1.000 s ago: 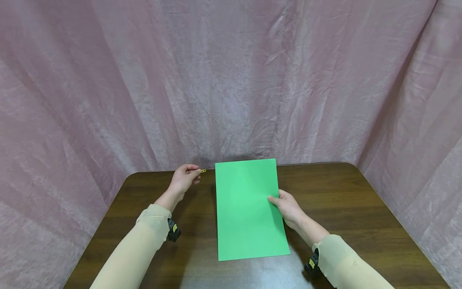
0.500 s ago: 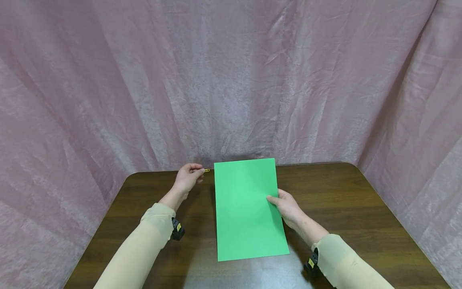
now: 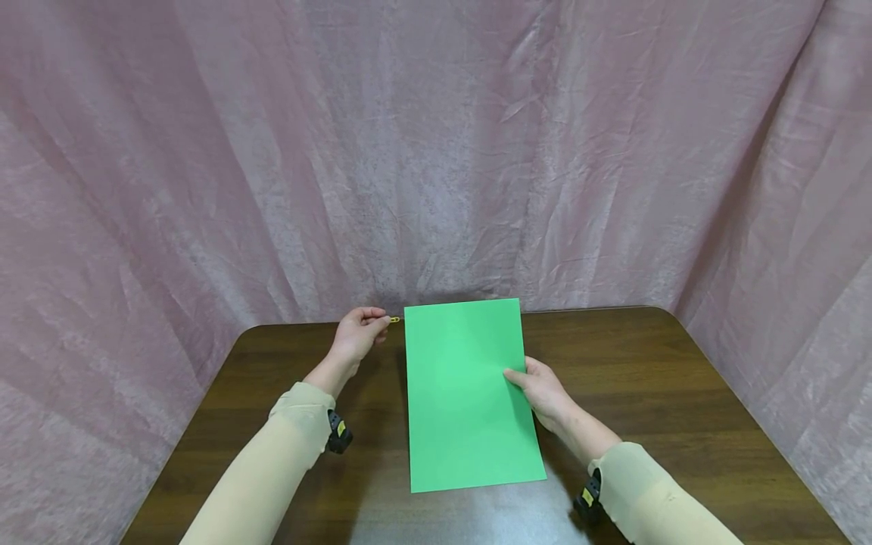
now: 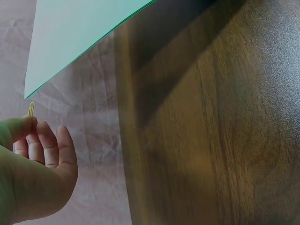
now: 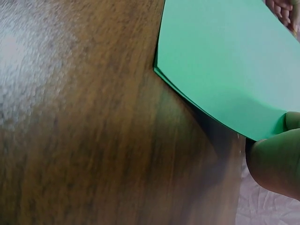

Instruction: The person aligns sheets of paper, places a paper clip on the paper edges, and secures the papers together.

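Note:
A yellow paper clip (image 3: 394, 319) is pinched between the thumb and index finger of my left hand (image 3: 354, 335). The clip (image 4: 31, 108) points at the top left corner of the green paper (image 3: 466, 393), with a small gap between them in the left wrist view. My right hand (image 3: 543, 390) grips the paper by its right edge, thumb on the front face and the other fingers hidden behind. In the right wrist view the green paper (image 5: 220, 61) shows a doubled edge, so more than one sheet seems to be stacked. It is held up above the table.
The brown wooden table (image 3: 613, 363) lies beneath both hands, its far edge just behind the paper's top. A pink curtain (image 3: 436, 151) hangs behind and along both sides. Each wrist carries a small black camera (image 3: 339, 431).
My left hand has moved a little to the right, bringing the paper clip closer to the paper's top left corner. The paper and right hand have barely shifted.

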`<state>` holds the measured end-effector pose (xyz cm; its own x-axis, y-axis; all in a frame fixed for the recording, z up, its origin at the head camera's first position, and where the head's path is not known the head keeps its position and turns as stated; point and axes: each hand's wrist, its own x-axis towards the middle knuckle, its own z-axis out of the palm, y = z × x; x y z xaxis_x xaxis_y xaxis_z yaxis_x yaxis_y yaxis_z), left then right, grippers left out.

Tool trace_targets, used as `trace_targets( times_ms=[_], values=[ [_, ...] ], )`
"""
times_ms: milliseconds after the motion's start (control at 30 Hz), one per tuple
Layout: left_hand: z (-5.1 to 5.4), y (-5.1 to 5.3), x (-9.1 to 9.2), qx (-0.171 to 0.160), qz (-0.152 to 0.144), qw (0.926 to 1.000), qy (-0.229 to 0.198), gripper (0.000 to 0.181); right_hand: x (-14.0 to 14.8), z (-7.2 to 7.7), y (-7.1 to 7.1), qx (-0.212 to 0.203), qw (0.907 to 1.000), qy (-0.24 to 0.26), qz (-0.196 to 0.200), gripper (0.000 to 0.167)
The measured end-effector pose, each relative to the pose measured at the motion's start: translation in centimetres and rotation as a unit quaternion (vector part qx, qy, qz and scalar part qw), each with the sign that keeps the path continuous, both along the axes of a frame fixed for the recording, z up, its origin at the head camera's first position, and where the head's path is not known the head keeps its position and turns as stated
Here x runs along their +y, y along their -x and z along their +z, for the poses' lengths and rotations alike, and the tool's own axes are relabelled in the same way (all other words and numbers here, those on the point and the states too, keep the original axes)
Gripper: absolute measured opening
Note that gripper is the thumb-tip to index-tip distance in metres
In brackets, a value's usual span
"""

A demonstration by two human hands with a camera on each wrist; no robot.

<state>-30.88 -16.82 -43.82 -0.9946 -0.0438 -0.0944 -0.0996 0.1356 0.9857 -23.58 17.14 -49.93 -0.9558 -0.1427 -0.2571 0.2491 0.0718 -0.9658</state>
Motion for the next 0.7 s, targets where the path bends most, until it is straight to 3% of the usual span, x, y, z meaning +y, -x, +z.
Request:
trace_targets(
  times_ms=[367, 700],
  values=[
    [-0.65, 0.46, 0.37, 0.017, 0.006, 0.9998, -0.001, 0.029, -0.02, -0.04, 0.05, -0.001, 1.0000, 0.005, 0.004, 0.040],
    [-0.37, 0.17, 0.58, 0.013, -0.002, 0.9998, 0.012, 0.030, -0.11, 0.16, 0.04, -0.002, 1.0000, 0.003, 0.006, 0.040]
  ],
)
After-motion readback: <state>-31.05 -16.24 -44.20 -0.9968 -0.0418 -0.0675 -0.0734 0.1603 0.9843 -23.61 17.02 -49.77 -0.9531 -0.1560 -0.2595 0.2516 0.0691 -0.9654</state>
